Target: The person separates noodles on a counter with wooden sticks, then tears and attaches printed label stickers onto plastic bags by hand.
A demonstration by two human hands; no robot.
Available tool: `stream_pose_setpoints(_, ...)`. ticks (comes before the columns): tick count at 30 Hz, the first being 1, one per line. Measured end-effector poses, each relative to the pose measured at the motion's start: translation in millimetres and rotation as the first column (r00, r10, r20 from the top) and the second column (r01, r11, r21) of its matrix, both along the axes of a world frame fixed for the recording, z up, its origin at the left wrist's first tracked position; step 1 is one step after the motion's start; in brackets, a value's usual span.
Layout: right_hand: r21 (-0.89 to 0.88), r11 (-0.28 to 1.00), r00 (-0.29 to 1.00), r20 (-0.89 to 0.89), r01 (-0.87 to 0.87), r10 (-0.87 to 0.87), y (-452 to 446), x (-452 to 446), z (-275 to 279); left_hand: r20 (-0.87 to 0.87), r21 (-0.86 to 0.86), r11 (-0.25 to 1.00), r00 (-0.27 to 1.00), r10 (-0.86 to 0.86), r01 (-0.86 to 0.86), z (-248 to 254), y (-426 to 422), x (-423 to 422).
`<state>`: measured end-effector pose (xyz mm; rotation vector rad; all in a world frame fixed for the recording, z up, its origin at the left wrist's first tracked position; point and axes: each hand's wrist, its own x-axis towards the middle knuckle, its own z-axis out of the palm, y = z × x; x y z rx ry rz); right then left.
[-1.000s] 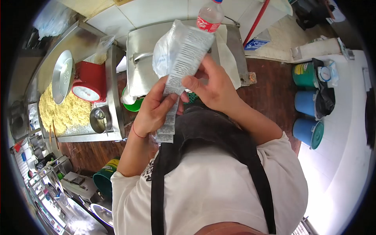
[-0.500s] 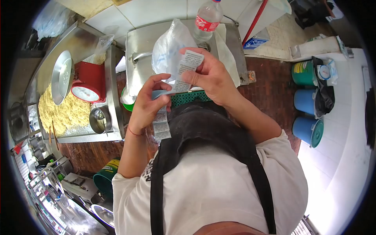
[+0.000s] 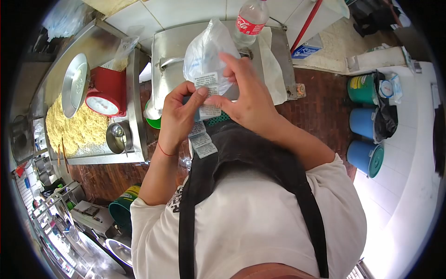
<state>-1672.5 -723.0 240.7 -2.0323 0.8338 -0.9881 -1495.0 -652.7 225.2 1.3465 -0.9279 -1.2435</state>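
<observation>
A strip of small printed labels [image 3: 203, 144] runs through my left hand [image 3: 180, 109], whose thumb pinches it against the fingers. Its upper end stands above the thumb, and the lower end hangs in front of the black apron. My right hand [image 3: 248, 100] is just to the right of the strip, thumb and index finger apart. Its thumb tip is close to the strip's edge; whether it touches I cannot tell. The right fingers are slightly blurred. Behind both hands a white plastic bag [image 3: 209, 51] stands on a metal lid [image 3: 169, 42].
A plastic bottle with a red label [image 3: 251, 23] stands on the lid. At left, a metal counter holds noodles [image 3: 76, 128], a red scale [image 3: 107, 88] with a pan, and a metal pot [image 3: 119, 138]. Blue buckets [image 3: 362, 124] and a green one line the right wall.
My right hand has let go of the strip's upper end, and its fingers have spread. My left hand has moved slightly up and right, its grip closing higher on the strip.
</observation>
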Motion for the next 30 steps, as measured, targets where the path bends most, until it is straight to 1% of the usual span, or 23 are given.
stream_pose_setpoints(1,-0.208,0.978,1.0,0.028,0.003,0.003,-3,-2,-2,0.031,0.018,1.0,0.999,0.011,-0.012,-1,0,0)
stream_pose_setpoints(2,-0.407,0.913,0.999,0.053,0.01,0.012,-5,-4,-4,0.086,0.016,1.0,0.996,0.011,-0.012,-3,1,-1)
stream_pose_setpoints(5,-0.312,0.944,0.993,-0.076,-0.109,0.09,-4,-2,-4,0.25,0.004,1.0,0.968,-0.007,0.006,-5,3,-4)
stream_pose_setpoints(7,-0.269,0.959,0.996,-0.014,-0.091,0.09,-2,1,-10,0.36,-0.012,0.999,0.932,-0.035,0.043,1,6,-7)
stream_pose_setpoints(10,-0.21,0.974,0.995,0.027,-0.087,0.095,-3,-1,-14,0.403,0.009,0.997,0.913,-0.069,0.072,13,8,-9)
stream_pose_setpoints(13,-0.164,0.981,0.994,0.021,-0.099,0.104,-2,-4,-14,0.44,0.106,0.988,0.886,-0.148,0.112,27,12,-13)
stream_pose_setpoints(14,-0.152,0.982,0.994,0.016,-0.108,0.112,-1,-4,-14,0.456,0.086,0.99,0.879,-0.141,0.114,24,12,-12)
stream_pose_setpoints(17,-0.22,0.968,0.992,-0.027,-0.125,0.122,-4,-5,-19,0.507,0.03,0.991,0.853,-0.124,0.127,17,14,-12)
stream_pose_setpoints(20,-0.192,0.969,0.988,-0.049,-0.155,0.148,-5,-6,-18,0.561,-0.008,0.988,0.818,-0.125,0.157,17,13,-11)
stream_pose_setpoints(23,-0.109,0.976,0.982,-0.015,-0.19,0.19,-9,-9,-20,0.611,-0.007,0.984,0.78,-0.135,0.175,17,12,-9)
stream_pose_setpoints(25,-0.021,0.977,0.977,-0.014,-0.213,0.212,-11,-11,-18,0.643,0.002,0.984,0.753,-0.139,0.18,17,12,-8)
stream_pose_setpoints(28,0.139,0.967,0.977,0.012,-0.213,0.214,-12,-13,-16,0.544,0.069,0.979,0.815,-0.2,0.193,18,10,-8)
stream_pose_setpoints(30,0.258,0.948,0.982,0.055,-0.188,0.18,-12,-15,-18,0.41,0.101,0.98,0.891,-0.196,0.169,4,10,-3)
